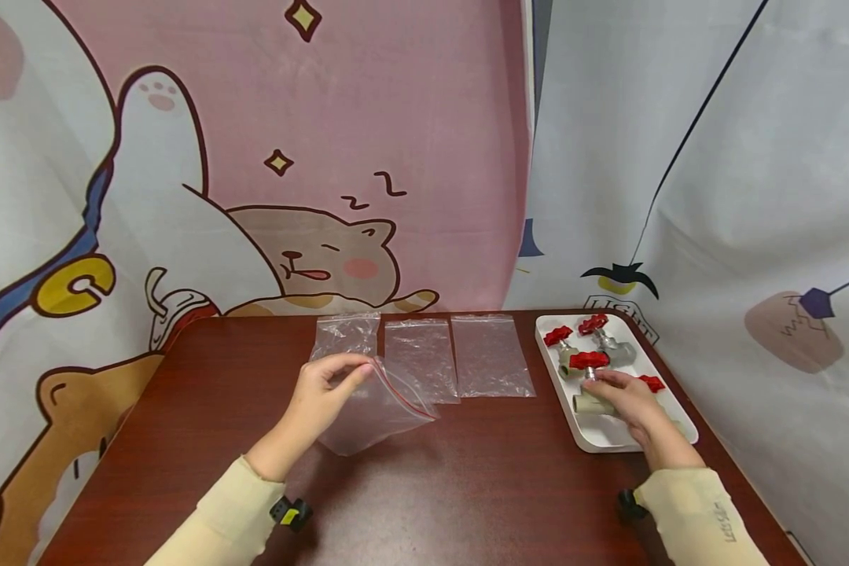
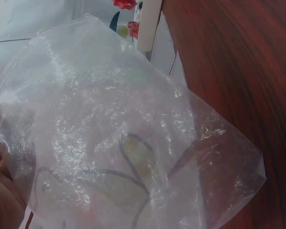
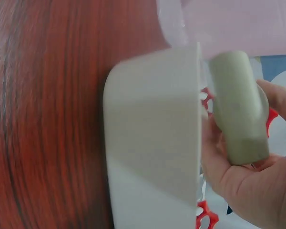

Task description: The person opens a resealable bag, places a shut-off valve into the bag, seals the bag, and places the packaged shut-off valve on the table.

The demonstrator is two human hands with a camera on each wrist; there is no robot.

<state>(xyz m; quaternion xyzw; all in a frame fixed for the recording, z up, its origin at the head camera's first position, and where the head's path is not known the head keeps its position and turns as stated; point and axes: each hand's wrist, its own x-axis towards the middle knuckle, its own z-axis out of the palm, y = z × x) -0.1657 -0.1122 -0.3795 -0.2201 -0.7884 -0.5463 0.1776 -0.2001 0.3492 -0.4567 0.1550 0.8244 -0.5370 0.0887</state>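
Valve inside right grip; bag pinched by left grip at mouth.

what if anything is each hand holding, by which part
The left hand pinches a clear plastic red-seal bag by one end of its mouth. The right hand grips a pale green tubular valve around its middle, below its red handle.

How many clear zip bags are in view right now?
4: a held bag pinched by the left hand, plus a left bag, middle bag and right bag in a row along the far edge of the table. Any stacked underneath would be hidden.
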